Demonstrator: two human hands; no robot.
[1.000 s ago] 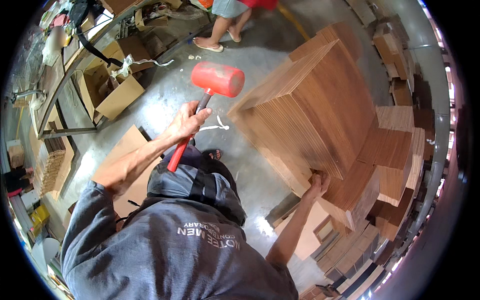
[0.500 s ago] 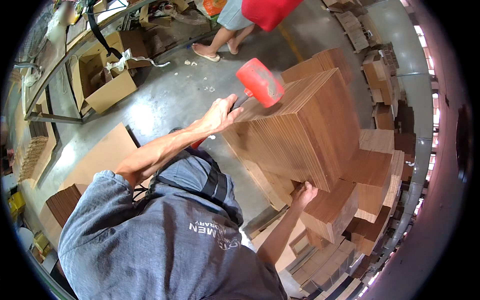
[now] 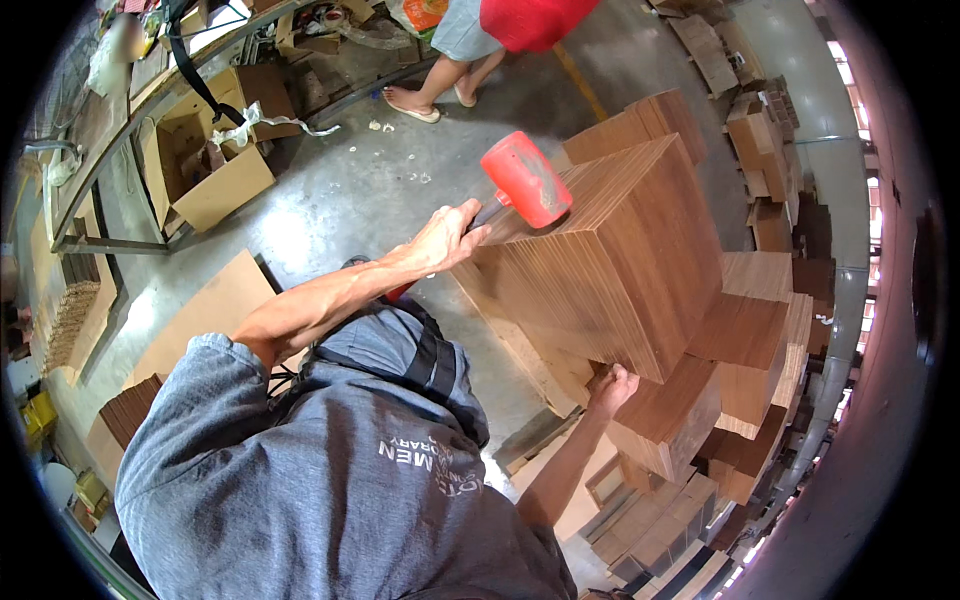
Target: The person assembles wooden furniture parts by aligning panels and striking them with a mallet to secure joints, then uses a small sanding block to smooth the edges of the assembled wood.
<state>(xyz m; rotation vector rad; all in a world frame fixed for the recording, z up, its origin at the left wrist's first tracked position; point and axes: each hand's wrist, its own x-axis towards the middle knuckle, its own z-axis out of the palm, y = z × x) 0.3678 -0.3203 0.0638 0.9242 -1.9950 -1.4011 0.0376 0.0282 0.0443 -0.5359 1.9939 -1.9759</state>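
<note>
red rubber-headed mallet (image 3: pixel 525 180) rests on the tall brown stack of thin wooden sheets (image 3: pixel 610 270), your left hand (image 3: pixel 445 235) gripping its handle; right hand (image 3: pixel 610 388) braces the stack at five o'clock; next, judge another tap.

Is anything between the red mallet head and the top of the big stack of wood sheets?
Nothing visible. The mallet head, swung by the left hand, already sits against the stack; the right hand braces its lower edge.

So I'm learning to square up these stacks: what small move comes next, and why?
Probably lift the red mallet slightly and tap again: its head sits on the top edge of the wood stack, gripped by the left hand, while the right hand braces the lower corner.
</note>
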